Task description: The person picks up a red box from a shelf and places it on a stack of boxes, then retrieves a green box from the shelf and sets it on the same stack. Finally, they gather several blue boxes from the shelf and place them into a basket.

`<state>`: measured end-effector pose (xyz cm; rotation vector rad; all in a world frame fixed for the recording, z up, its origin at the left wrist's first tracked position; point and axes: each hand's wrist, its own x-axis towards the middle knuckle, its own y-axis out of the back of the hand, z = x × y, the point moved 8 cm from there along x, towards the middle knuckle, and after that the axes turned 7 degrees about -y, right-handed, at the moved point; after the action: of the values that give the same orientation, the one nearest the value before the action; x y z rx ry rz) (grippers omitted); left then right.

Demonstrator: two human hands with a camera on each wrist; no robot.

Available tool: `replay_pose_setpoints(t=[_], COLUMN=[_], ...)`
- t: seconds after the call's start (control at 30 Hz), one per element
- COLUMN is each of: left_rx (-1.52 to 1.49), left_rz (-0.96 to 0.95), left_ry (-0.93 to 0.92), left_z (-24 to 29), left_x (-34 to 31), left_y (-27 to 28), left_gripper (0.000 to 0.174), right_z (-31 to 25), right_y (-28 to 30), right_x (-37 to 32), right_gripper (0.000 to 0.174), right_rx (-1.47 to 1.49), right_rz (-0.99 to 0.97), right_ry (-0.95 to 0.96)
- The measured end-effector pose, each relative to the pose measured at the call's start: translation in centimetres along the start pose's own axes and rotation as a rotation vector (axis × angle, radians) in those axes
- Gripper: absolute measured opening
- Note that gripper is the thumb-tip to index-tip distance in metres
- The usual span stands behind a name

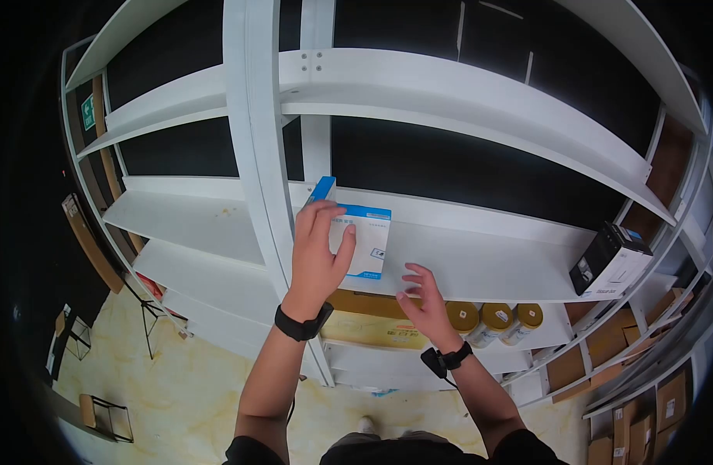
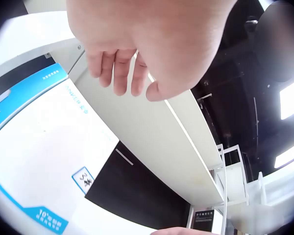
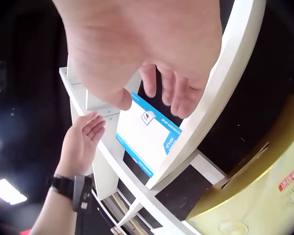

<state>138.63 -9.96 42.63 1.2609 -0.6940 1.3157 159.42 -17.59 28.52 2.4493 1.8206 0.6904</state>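
Observation:
A white carton with blue bands and ANKER lettering stands upright on the white middle shelf, beside the post. My left hand is raised in front of its left part, overlapping it in the head view. More blue carton surface shows just above those fingers. In the left wrist view the fingers hang loosely bent, apart from the carton, with nothing in them. My right hand is held near the shelf's front edge, right of the carton, fingers spread and slightly bent. It holds nothing.
A black-and-white box stands at the shelf's right end. Below are a large gold box and several gold-lidded containers. A white post rises left of the carton; an upper shelf runs above.

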Motion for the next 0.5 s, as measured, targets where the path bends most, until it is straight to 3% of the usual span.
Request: replay_pose_setpoints(t=[0.13,0.17,0.27,0.33,0.37,0.43,0.5], left_rx=[0.225,0.326,0.44,0.52,0.518,0.23,0.175], left_rz=[0.002,-0.042,-0.187,-0.276,-0.285,-0.394,-0.403], left_ry=[-0.02,-0.017,0.073,0.142,0.132,0.408,0.388], left_z=[-1.2,-1.5,-2.4,-3.1,-2.9,-3.7,-3.7], left_x=[1.7,1.9,1.9,2.0,2.2,1.6,1.3], left_y=[-0.8,-1.4,-2.9,-4.0,-3.9,-4.2,-4.7], left_gripper=[0.04,0.05,0.069,0.083,0.083,0.076,0.071], right_z=[-1.0,-0.9,0.2,0.8,0.6,0.5,1.1], right_y=[-1.9,-2.1,-2.6,-3.0,-2.4,-1.5,-0.5], right_x=[4.1,5.2,6.8,7.4,7.3,6.9,7.0], right_gripper=[0.066,0.066,0.058,0.048,0.048,0.039,0.044], right_rx=[-0.094,-0.079,-0.044,-0.099,-0.091,-0.12,-0.066], right_rz=[0.194,0.2,0.119,-0.102,-0.091,-0.102,-0.08], right_ry=[0.169,0.163,0.117,0.058,0.055,-0.007,0.026])
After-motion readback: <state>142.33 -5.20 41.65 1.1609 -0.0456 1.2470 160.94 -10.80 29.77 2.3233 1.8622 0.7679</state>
